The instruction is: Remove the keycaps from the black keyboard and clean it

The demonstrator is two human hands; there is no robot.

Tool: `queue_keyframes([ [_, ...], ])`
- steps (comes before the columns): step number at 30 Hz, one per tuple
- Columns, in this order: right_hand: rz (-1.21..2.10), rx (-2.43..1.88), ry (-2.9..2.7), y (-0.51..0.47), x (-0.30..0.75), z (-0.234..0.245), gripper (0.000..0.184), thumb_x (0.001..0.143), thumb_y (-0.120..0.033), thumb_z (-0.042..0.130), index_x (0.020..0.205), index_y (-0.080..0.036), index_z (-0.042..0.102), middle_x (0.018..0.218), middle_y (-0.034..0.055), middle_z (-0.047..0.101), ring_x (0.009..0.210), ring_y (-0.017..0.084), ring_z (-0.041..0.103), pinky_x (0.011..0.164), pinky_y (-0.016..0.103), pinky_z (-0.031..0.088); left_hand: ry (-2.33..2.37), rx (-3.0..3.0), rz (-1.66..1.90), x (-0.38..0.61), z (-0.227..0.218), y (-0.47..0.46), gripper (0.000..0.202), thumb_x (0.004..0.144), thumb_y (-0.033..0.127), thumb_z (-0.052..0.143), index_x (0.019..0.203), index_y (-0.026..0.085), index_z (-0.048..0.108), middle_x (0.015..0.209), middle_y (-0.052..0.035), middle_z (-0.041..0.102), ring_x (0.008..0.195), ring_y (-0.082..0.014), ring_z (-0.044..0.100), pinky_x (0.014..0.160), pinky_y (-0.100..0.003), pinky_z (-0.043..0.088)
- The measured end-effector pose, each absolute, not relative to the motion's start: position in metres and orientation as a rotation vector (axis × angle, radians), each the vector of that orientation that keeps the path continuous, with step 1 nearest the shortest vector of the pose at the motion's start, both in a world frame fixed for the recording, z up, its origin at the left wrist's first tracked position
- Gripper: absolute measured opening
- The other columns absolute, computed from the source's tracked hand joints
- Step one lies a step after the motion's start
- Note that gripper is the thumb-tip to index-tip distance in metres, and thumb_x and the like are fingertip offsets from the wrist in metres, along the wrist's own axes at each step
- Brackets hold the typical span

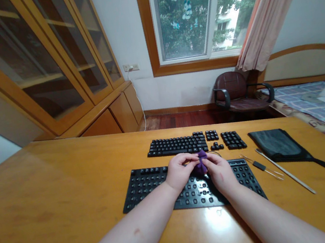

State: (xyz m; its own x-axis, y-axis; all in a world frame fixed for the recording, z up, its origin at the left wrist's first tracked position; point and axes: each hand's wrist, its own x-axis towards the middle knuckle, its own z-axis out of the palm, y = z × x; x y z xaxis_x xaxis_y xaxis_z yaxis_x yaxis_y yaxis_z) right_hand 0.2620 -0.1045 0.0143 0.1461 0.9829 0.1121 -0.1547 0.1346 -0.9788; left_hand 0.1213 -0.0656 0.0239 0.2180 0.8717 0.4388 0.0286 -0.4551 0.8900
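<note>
Between my two hands is a small, bunched purple cloth, held above a black keyboard base. My left hand pinches it from the left with thumb and fingers. From the other side, my right hand grips the cloth's right part. Most of the base shows bare key posts, while some keys sit along its top left edge. My hands and forearms cover part of its middle. Just beyond lie loose black keycaps, laid out in keyboard order in several blocks.
Right of the base lies a wire keycap puller with a dark grip. A long, thin pale stick lies beside it. Farther right is a flat dark cloth pouch with a tail. Behind the wooden desk stands a brown armchair.
</note>
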Motion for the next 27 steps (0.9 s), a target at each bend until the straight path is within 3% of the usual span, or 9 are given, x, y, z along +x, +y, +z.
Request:
queue_keyframes([
  [5,1.101,-1.037,-0.984,-0.1032,0.2596,0.0115,0.027,0.074,-0.039,0.066,0.090,-0.018,0.069,0.067,0.0013,0.062,0.057,0.014,0.050,0.054,0.026,0.040,0.896,1.744,1.322,0.1216,0.0233,-0.0660,0.006,0.071,0.016,0.069,0.076,0.018,0.070,0.081,-0.0039,0.071,0.078,-0.0171,0.067,0.077,-0.031,0.055],
  [15,1.072,-1.066,-0.999,-0.1051,0.2577,0.0146,0.026,0.076,-0.040,0.064,0.087,-0.017,0.067,0.063,-0.0009,0.058,0.054,0.012,0.047,0.052,0.025,0.037,0.839,1.841,1.325,0.1217,0.0256,-0.0672,0.011,0.076,0.011,0.062,0.080,0.019,0.069,0.092,-0.0047,0.071,0.089,-0.0169,0.066,0.086,-0.033,0.052],
  [27,1.013,-1.089,-1.004,-0.1048,0.2579,0.0126,0.028,0.075,-0.040,0.064,0.092,-0.017,0.068,0.077,0.0032,0.064,0.063,0.016,0.052,0.058,0.027,0.041,0.834,1.893,1.314,0.1224,0.0287,-0.0688,0.017,0.076,0.008,0.058,0.085,0.019,0.068,0.095,-0.0054,0.070,0.092,-0.0174,0.065,0.087,-0.034,0.051],
])
